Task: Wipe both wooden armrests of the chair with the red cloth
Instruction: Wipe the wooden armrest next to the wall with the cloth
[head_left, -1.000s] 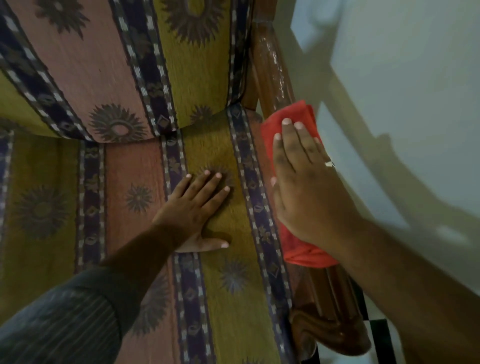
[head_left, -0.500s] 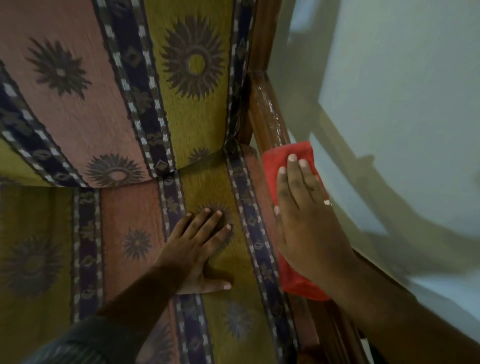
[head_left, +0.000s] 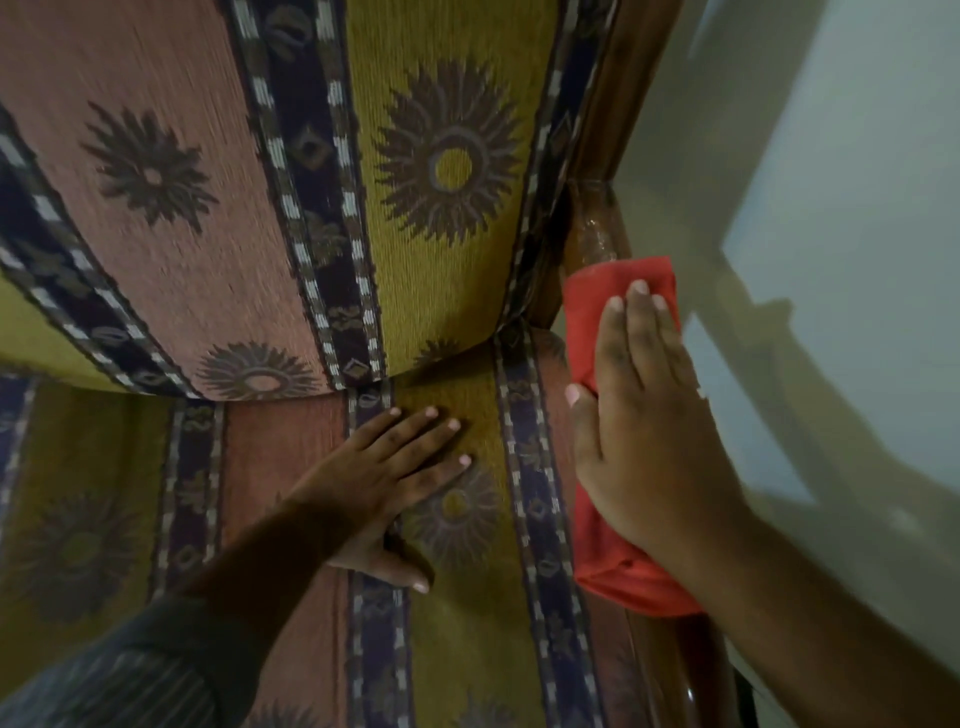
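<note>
The red cloth (head_left: 592, 322) is draped over the chair's right wooden armrest (head_left: 597, 234), near its back end. My right hand (head_left: 649, 431) lies flat on top of the cloth with fingers together, pressing it onto the wood. Glossy brown wood shows above the cloth, and the armrest's front part (head_left: 675, 670) shows below my wrist. My left hand (head_left: 389, 483) rests palm down, fingers spread, on the patterned seat cushion (head_left: 291, 519). The left armrest is out of view.
The chair's striped backrest (head_left: 260, 182) with sun motifs fills the upper left. A pale wall (head_left: 831, 208) runs close along the right side of the armrest, crossed by shadows.
My right hand and the red cloth have slid along the armrest toward the chair's back. The left hand has stayed planted on the seat. The camera has moved in and forward.
</note>
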